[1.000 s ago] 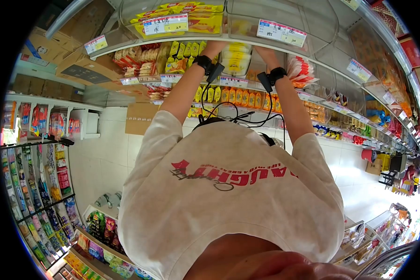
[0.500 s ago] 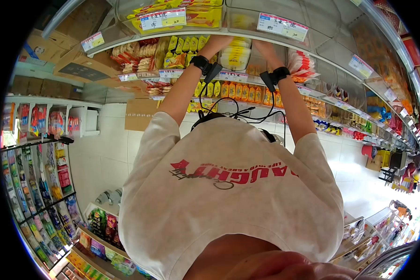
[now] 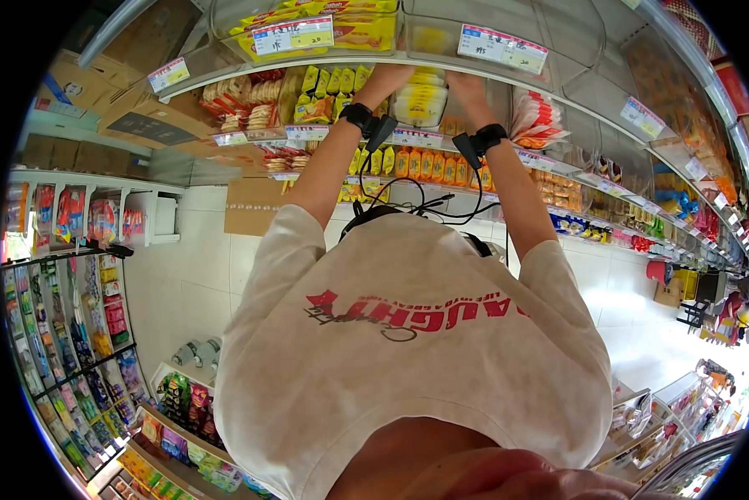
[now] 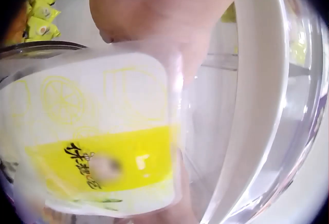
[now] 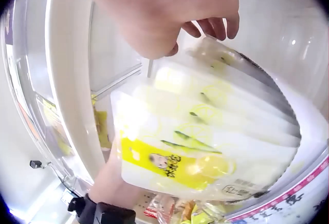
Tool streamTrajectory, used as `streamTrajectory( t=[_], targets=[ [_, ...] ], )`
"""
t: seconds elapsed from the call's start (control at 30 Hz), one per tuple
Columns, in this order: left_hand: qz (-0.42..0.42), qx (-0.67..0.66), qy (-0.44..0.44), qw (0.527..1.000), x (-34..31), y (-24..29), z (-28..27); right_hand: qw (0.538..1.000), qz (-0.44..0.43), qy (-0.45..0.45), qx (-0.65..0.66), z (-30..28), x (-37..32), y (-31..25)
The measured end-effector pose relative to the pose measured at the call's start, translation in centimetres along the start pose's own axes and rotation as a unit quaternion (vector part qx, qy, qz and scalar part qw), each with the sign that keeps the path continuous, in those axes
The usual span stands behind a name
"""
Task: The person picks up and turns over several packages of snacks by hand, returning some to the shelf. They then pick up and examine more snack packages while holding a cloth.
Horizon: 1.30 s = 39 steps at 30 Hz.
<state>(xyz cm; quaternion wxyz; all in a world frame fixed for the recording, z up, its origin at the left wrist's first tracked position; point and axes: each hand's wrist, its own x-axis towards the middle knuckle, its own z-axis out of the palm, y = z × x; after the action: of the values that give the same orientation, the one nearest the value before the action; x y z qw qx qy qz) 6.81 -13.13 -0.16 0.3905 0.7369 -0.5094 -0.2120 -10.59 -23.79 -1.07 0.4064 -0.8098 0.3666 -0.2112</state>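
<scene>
Several clear packs with yellow-and-white labels (image 3: 420, 102) stand in a row on the shelf between both hands. My left hand (image 3: 389, 79) is at their left side. In the left wrist view, the front pack (image 4: 97, 131) covers part of my left hand (image 4: 159, 8); its fingertips are hidden. The right wrist view shows the row of packs (image 5: 205, 126) leaning in a white container (image 5: 316, 126), with my right hand (image 5: 175, 8) above their top edges, fingers bent loosely and thumb apart. My right hand (image 3: 468, 90) is partly behind the upper shelf's edge in the head view.
Yellow-green snack packets (image 3: 312, 108) lie left of the packs, red-and-white packets (image 3: 537, 117) to the right. An upper shelf lip (image 3: 374, 60) with price tags (image 3: 502, 50) crosses over the hands. Black cables (image 3: 416, 196) hang between the wrists. Orange packets (image 3: 437, 167) line the shelf below.
Compared with a second ago, my left hand reaches slightly further right. Since half a second ago, my right hand and wrist have moved a little left, closer to the packs.
</scene>
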Motion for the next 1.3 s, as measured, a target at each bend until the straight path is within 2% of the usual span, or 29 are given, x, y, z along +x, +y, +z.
streamTrajectory(
  t=[0.1,0.17,0.23,0.27,0.3,0.33,0.4,0.43,0.53,0.57,0.67,0.77,0.87,0.9,1.03,1.13,1.2,1.3],
  targets=[
    [-0.002,-0.077,-0.025,0.997,-1.8,2.1,-0.9,0.992,0.121,-0.040,0.002,0.5,1.0,-0.6],
    [0.033,-0.087,-0.019,0.996,-2.5,2.8,-0.2,0.998,-0.024,0.021,0.048,2.8,0.7,2.0],
    [-0.058,-0.108,-0.086,0.989,-1.9,1.3,-0.8,0.982,-0.041,0.056,0.178,2.9,-0.2,1.5],
    [-0.103,-0.119,-0.117,0.981,-1.7,0.5,-0.8,0.957,0.014,0.058,0.284,2.3,-0.5,0.9],
    [-0.080,-0.221,-0.062,0.970,-2.4,0.2,-0.3,0.942,0.043,0.058,0.329,2.0,-1.1,0.2],
    [-0.082,-0.264,-0.033,0.960,-2.5,-0.1,0.2,0.923,0.072,0.061,0.373,1.6,-1.5,-0.3],
    [-0.081,-0.345,0.019,0.935,-2.0,-0.4,1.1,0.932,0.078,0.043,0.352,1.4,-2.0,-0.8],
    [-0.095,-0.340,-0.055,0.934,-3.4,1.7,-0.1,0.936,0.081,0.021,0.342,1.6,-2.4,-0.9],
    [0.053,-0.198,0.053,0.977,-3.1,0.6,2.3,0.943,0.039,0.008,0.331,3.1,-4.5,-3.9],
    [0.044,-0.214,0.029,0.975,-2.5,-0.2,2.2,0.911,0.061,-0.023,0.408,2.0,-6.0,-6.2],
    [-0.017,-0.273,-0.003,0.962,-2.4,-1.5,2.1,0.870,0.096,0.016,0.483,1.4,-5.8,-5.0],
    [-0.094,-0.275,0.010,0.957,-5.0,2.3,-0.1,0.899,0.061,0.125,0.415,2.5,-4.8,-2.0],
    [0.025,-0.147,-0.010,0.989,-5.2,1.4,-0.7,0.943,-0.004,0.100,0.317,1.3,-6.2,-3.5],
    [0.043,-0.158,0.001,0.986,-5.7,2.0,-0.7,0.938,-0.074,0.099,0.323,1.8,-5.4,-2.4],
    [-0.019,-0.198,0.024,0.980,-6.6,3.5,0.4,0.971,-0.036,0.148,0.185,4.8,-3.6,-1.8],
    [-0.048,-0.222,0.024,0.974,-5.9,2.8,0.6,0.965,-0.028,0.173,0.193,5.3,-3.5,-1.4],
    [-0.049,-0.236,0.039,0.970,-6.3,2.3,0.7,0.971,-0.013,0.132,0.199,4.6,-4.4,-1.0],
    [-0.079,-0.235,-0.001,0.969,-7.9,2.7,0.3,0.972,0.007,0.086,0.220,3.2,-6.6,-2.4]
  ],
)
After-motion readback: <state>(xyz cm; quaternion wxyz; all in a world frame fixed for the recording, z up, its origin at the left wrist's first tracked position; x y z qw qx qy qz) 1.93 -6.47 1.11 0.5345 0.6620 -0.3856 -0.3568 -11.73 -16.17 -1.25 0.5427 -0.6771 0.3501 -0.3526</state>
